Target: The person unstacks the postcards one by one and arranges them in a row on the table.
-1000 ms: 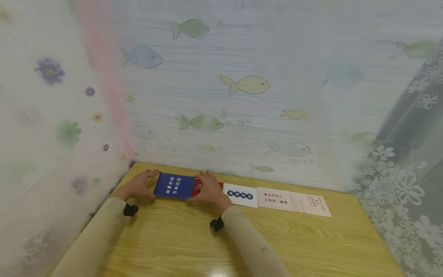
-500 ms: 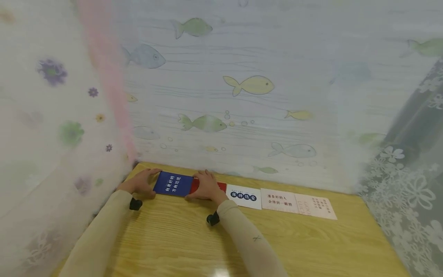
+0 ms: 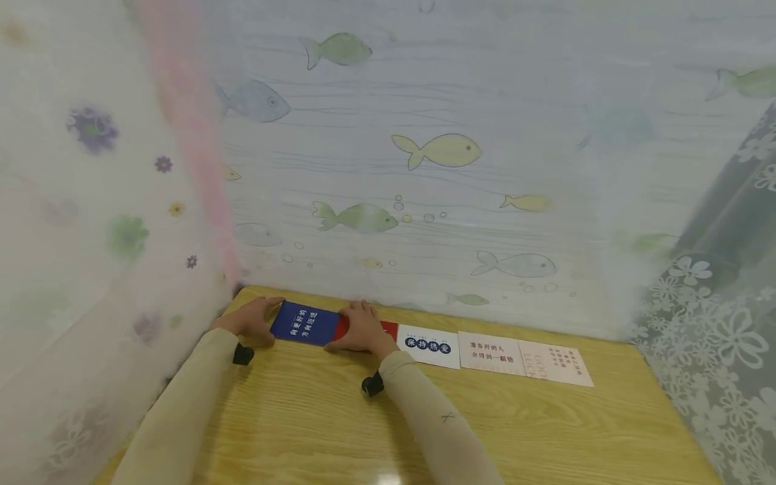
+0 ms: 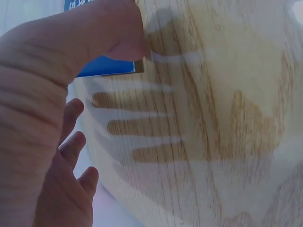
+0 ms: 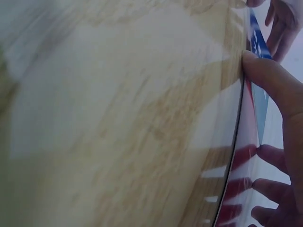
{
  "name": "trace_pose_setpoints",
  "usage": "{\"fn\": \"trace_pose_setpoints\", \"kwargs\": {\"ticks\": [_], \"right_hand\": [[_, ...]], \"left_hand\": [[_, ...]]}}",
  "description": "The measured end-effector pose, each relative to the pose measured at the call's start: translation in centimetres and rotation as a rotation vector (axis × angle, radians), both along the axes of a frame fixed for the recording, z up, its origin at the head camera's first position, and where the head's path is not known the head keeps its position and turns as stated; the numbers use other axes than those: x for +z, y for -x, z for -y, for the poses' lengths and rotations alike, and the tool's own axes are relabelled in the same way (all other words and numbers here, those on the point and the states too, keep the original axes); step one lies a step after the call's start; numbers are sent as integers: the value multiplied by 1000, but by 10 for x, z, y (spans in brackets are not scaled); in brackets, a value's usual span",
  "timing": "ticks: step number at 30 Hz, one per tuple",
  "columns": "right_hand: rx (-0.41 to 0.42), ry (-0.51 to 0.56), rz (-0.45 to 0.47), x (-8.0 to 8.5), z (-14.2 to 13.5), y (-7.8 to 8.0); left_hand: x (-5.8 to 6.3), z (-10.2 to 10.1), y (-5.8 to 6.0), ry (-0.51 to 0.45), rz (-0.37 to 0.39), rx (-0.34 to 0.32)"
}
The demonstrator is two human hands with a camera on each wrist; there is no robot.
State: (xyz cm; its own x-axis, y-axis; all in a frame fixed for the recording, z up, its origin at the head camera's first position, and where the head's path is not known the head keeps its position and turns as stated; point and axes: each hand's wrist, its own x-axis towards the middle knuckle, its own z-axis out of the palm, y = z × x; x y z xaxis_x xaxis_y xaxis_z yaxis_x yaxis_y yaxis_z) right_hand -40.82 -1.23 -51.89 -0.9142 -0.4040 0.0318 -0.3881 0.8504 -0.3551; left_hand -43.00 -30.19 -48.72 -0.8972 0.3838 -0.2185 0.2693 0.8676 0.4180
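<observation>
A blue card (image 3: 306, 325) with white characters lies at the left end of a row on the wooden table. My left hand (image 3: 250, 320) grips its left end, thumb at the near corner and a finger at the far one. At the right end my right hand (image 3: 362, 329) spans it between thumb and fingers, above a red card (image 3: 390, 329) that is mostly hidden. In the left wrist view, the thumb (image 4: 125, 35) covers part of the blue card (image 4: 111, 66) near a corner. The right wrist view has the blue card (image 5: 258, 45) at a slant beside the right thumb (image 5: 260, 66).
To the right the row continues with a white card (image 3: 427, 347) with dark circles, a pink card (image 3: 492, 353) and another pink card (image 3: 554, 362). Fish-patterned sheeting (image 3: 388, 168) rises behind the wooden table (image 3: 315, 417). A flowered curtain (image 3: 91, 236) borders the left.
The view has shifted slightly, so the cards sit a little farther right in it. My right hand has edged left relative to the row, uncovering more of the red card's right end.
</observation>
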Motion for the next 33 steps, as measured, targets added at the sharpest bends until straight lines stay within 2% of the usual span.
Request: {"fn": "trace_pose_setpoints", "kwargs": {"ticks": [6, 11, 21, 33], "right_hand": [[-9, 35, 40, -6, 0, 2], [-19, 40, 78, -11, 1, 6], [-36, 48, 91, -17, 0, 13], [-43, 73, 121, -8, 2, 3]], "left_hand": [[-3, 1, -1, -5, 31, 17], [-5, 2, 0, -45, 65, 36], [-7, 2, 1, -52, 94, 38], [-13, 6, 2, -29, 106, 57]]}}
